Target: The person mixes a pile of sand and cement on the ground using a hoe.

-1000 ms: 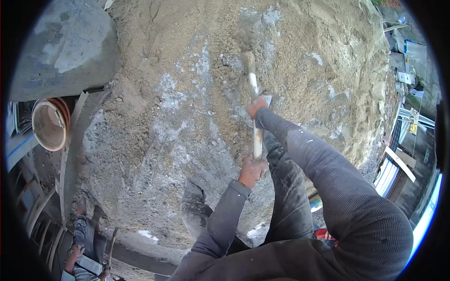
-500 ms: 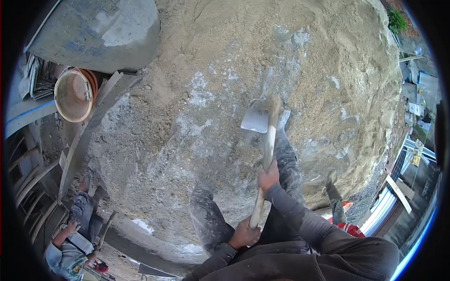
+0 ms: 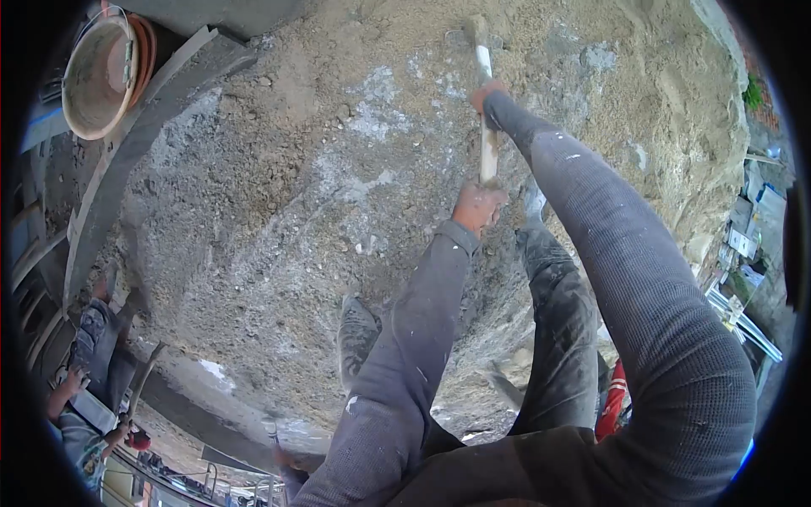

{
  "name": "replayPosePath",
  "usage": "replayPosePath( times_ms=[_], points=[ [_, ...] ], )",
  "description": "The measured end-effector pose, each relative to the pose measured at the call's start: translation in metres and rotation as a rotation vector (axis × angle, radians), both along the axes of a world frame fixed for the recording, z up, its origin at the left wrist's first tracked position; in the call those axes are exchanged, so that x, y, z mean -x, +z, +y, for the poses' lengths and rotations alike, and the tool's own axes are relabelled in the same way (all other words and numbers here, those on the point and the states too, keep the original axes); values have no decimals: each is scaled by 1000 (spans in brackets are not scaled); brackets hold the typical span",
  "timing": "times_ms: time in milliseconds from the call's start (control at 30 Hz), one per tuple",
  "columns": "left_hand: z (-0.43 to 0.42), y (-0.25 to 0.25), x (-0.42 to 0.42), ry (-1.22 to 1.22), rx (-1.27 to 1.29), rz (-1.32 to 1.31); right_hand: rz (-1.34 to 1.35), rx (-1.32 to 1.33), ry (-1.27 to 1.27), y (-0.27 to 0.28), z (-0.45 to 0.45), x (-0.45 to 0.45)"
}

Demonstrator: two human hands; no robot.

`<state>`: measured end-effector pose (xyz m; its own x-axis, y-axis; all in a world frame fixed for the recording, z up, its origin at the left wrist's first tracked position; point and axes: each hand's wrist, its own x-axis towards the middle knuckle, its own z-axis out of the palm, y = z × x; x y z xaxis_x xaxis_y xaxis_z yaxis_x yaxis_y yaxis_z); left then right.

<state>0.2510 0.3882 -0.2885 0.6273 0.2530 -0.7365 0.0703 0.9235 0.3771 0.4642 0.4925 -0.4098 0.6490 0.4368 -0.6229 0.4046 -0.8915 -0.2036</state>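
Observation:
My right hand (image 3: 488, 95) is wrapped round the wooden handle of a hoe (image 3: 489, 156), fairly near its head. Lower down, my left hand (image 3: 479, 207) grips the end of the same handle. Both arms are stretched forward. The hoe head (image 3: 479, 34) rests at the top of the view against the sandy mix, its blade partly buried or hidden. Under and around the hoe spreads a wide heap of sand (image 3: 279, 169) with pale grey-white powder patches (image 3: 380, 106). My legs stand apart on it, with dusty trousers.
Stacked buckets (image 3: 100, 76) stand at the upper left beside a curved board edge (image 3: 110, 160). A person (image 3: 93, 397) holding a long handle is at the lower left. Red clothing (image 3: 614, 401) of someone shows behind my right arm. Building materials (image 3: 748, 241) lie along the right side.
Both hands have reached forward, away from my body, carrying the hoe. Its blade, lifted near my foot before, is now farther out on the sand. My view has shifted and leaned forward.

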Motion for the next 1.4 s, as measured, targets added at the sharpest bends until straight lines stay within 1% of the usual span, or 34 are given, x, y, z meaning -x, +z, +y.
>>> replayPosePath(
  times_ms=[33,67,100,167,233,300,333,367,433,467,500,533,567,600,633,667,733,767,800,833,867,900,933,967,1000,1033,1067,1100,1133,1167,1200,1233,1333,1400],
  points=[
    [-15,14,49,-72,-9,56,-119,78,196,2,-21,52],
    [-25,26,95,-67,-8,34,-116,142,228,10,-42,96],
    [-32,43,140,-69,0,22,-117,54,103,7,-67,136],
    [-38,91,219,-149,64,129,135,34,-196,75,-81,221],
    [-38,149,292,-165,128,116,216,21,-304,97,-106,294],
    [-50,200,375,-169,101,76,166,-66,-331,100,-145,385],
    [-44,247,409,-223,76,144,160,-55,-438,208,-125,437],
    [-49,278,451,-266,141,177,261,-76,-496,206,-151,489],
    [-70,335,532,-423,161,313,445,-28,-696,297,-158,571],
    [-75,365,561,-414,170,314,579,28,-754,320,-170,604],
    [-86,389,587,-523,155,421,709,96,-804,343,-182,638],
    [-99,405,605,-435,208,424,782,160,-664,353,-194,654],
    [-110,416,621,-469,211,494,808,163,-690,359,-205,667],
    [-116,419,626,-422,237,485,834,168,-716,371,-204,668],
    [-127,407,630,-467,162,469,824,165,-727,371,-204,655],
    [-137,390,629,-512,89,452,690,70,-612,369,-205,636],
    [-127,350,562,-611,-104,408,602,-155,-653,351,-205,572],
    [-113,328,510,-680,-189,379,647,-293,-809,334,-201,523],
    [-103,307,453,-588,-204,317,560,-332,-829,312,-199,471],
    [-95,280,398,-651,-281,246,512,-397,-870,325,-182,402],
    [-90,256,336,-623,-358,184,361,-434,-842,325,-169,339],
    [-91,224,278,-654,-423,118,144,-391,-663,301,-174,272],
    [-82,215,208,-448,-308,-75,-75,-465,-535,273,-179,202],
    [-87,180,146,-540,-397,-110,-367,-554,-309,275,-174,134],
    [-90,155,77,-344,-412,-272,-270,-587,-446,268,-168,59],
    [-72,158,12,-396,-401,-273,-268,-560,-450,300,-151,2],
    [-59,152,-52,-395,-442,-335,-278,-613,-436,304,-144,-61],
    [-51,134,-115,-378,-448,-428,-382,-539,-378,317,-132,-117],
    [-36,134,-171,-389,-414,-445,-443,-559,-384,299,-125,-184],
    [-31,108,-231,-354,-397,-479,-477,-599,-355,271,-118,-257],
    [-16,92,-280,-400,-468,-506,-487,-563,-347,253,-118,-303],
    [-3,77,-323,-388,-451,-494,-483,-505,-341,229,-122,-333],
    [-22,9,-392,-427,-405,-426,-422,-281,-287,135,-143,-388],
    [-47,-25,-387,-433,-335,-338,-346,-161,-241,76,-160,-383]
  ],
)
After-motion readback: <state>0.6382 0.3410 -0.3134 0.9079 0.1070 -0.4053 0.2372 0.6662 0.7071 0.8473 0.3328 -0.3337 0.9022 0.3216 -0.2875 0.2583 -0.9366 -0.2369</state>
